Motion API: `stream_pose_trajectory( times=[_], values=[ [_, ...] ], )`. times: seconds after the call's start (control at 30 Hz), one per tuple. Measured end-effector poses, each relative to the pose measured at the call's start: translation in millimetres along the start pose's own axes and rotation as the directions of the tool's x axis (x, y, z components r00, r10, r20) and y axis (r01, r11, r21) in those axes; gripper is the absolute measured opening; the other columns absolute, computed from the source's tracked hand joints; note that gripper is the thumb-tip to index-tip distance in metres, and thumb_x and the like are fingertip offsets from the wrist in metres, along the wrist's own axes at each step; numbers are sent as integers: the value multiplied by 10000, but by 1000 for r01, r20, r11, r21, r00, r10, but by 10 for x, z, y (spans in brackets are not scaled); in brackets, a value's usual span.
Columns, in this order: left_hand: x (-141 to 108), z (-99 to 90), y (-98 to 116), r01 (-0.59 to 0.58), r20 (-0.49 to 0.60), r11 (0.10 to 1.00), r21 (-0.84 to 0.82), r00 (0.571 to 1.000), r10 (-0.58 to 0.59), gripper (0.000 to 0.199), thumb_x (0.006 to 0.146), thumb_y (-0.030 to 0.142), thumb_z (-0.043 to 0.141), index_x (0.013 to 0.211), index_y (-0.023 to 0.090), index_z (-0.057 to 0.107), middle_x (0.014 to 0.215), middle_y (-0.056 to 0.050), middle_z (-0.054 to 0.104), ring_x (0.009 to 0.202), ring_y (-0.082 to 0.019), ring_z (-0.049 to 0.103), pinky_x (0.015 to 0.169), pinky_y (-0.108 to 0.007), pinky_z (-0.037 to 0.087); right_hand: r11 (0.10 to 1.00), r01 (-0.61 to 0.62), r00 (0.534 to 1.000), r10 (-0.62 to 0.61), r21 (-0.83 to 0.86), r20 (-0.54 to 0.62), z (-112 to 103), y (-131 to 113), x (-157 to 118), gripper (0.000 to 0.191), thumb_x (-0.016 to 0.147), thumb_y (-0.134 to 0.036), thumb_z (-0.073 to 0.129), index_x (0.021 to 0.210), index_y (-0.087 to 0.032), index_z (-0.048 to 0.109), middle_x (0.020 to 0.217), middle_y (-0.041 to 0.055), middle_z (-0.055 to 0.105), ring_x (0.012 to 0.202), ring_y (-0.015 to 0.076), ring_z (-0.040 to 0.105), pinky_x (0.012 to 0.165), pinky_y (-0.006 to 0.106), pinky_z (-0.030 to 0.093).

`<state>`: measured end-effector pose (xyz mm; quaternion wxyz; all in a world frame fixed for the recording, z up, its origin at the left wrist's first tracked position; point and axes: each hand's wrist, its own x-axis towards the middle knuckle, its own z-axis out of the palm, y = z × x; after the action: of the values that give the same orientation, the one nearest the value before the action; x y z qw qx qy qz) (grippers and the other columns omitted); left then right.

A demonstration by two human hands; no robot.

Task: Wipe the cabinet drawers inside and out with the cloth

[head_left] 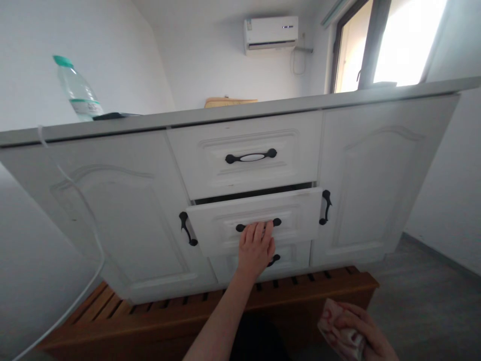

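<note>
My left hand [256, 248] has its fingers hooked over the dark handle [277, 222] of the middle drawer [210, 230]. That drawer stands a little out from the white cabinet, with a dark gap along its top edge. Low on the right, my right hand [363, 328] is closed around a folded white cloth with a red pattern [332, 321], apart from the cabinet. Above, the top drawer [188, 155] is shut. The bottom drawer [296, 253] is partly hidden behind my left hand and the middle drawer.
Cabinet doors [143, 240] flank the drawers. On the cabinet top [158, 120] stand a green-capped bottle [78, 90] and a flat dark object [114, 116]. A white cable [90, 215] hangs at the left. A slatted wooden bench [300, 296] lies below the cabinet.
</note>
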<state>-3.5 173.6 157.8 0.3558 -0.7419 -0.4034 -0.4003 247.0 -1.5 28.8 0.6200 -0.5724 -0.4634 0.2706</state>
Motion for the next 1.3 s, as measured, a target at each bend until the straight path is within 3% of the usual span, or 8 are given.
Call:
stream_pose_trajectory(
  times=[0.2, 0.37, 0.57, 0.67, 0.87, 1.0, 1.17, 1.3],
  values=[
    [115, 227, -123, -10, 93, 999, 39, 996, 6, 515, 925, 311, 598, 1432, 254, 528, 1273, -54, 673, 1226, -225, 575, 1132, -395, 414, 992, 121, 992, -119, -37, 51, 263, -135, 235, 243, 664, -313, 702, 872, -342, 825, 1051, 87, 763, 994, 334, 740, 847, 474, 633],
    [26, 125, -91, 6, 100, 1000, -20, 995, -3, 611, 916, 268, 601, 1504, 224, 441, 1432, -82, 586, 1361, -247, 509, 1167, -408, 417, 947, 298, 947, -309, -122, -85, 491, -843, 632, 350, 880, -346, 585, 1210, -275, 678, 1287, 102, 660, 1209, 278, 628, 1090, 531, 485],
    [-1191, -28, 81, 198, 127, 978, -62, 974, -189, 671, 861, 166, 633, 1496, 288, 457, 1490, -85, 545, 1407, -253, 498, 1101, -376, 507, 769, 548, 740, -629, -329, -238, 921, -1534, 1587, 436, 928, -239, 495, 1352, -216, 591, 1356, 148, 528, 1333, 315, 438, 1134, 603, 349],
    [-2162, 1, 267, 409, 265, 913, 3, 880, -395, 721, 828, 202, 641, 1512, 307, 438, 1536, -96, 508, 1379, -289, 533, 1058, -425, 552, 730, 560, 712, -666, -392, -222, 1277, -1580, 1921, 402, 881, -193, 473, 1235, -183, 662, 1253, 163, 525, 1258, 362, 458, 1072, 652, 346],
    [-3462, 268, 621, 721, 72, 692, 27, 689, -721, 478, 875, 171, 539, 1338, 246, 629, 1093, -102, 732, 974, -262, 740, 790, -409, 652, 506, 668, 636, -769, -546, 66, 2118, -1771, 1649, 474, 848, -103, 478, 1271, -219, 659, 1312, 153, 498, 1246, 361, 456, 1060, 590, 345],
    [-3655, 384, 597, 823, 324, 564, -68, 553, -768, 345, 945, 302, 460, 1086, 206, 760, 1126, -128, 733, 1066, -250, 715, 932, -398, 610, 346, 727, 590, -757, -594, 281, 2681, -2002, 1355, 530, 869, -146, 581, 1370, -316, 609, 1380, 116, 530, 1295, 356, 417, 1026, 526, 359],
    [-3639, 336, 544, 894, 463, 437, -98, 430, -775, 471, 973, 393, 364, 1146, 178, 746, 1193, -173, 696, 1150, -275, 668, 1037, -463, 545, 156, 851, 421, -773, -502, 474, 3248, -2169, 1220, 514, 992, -213, 507, 1471, -399, 507, 1430, 36, 578, 1315, 268, 424, 973, 430, 354],
    [-3571, 256, 582, 925, 481, 359, -121, 371, -794, 431, 978, 380, 390, 1196, 198, 714, 1237, -152, 660, 1194, -269, 630, 1082, -477, 506, 191, 848, 438, -777, -494, 452, 3374, -1967, 1111, 487, 1018, -223, 482, 1465, -413, 520, 1442, 15, 592, 1320, 247, 432, 966, 424, 340]
  ],
)
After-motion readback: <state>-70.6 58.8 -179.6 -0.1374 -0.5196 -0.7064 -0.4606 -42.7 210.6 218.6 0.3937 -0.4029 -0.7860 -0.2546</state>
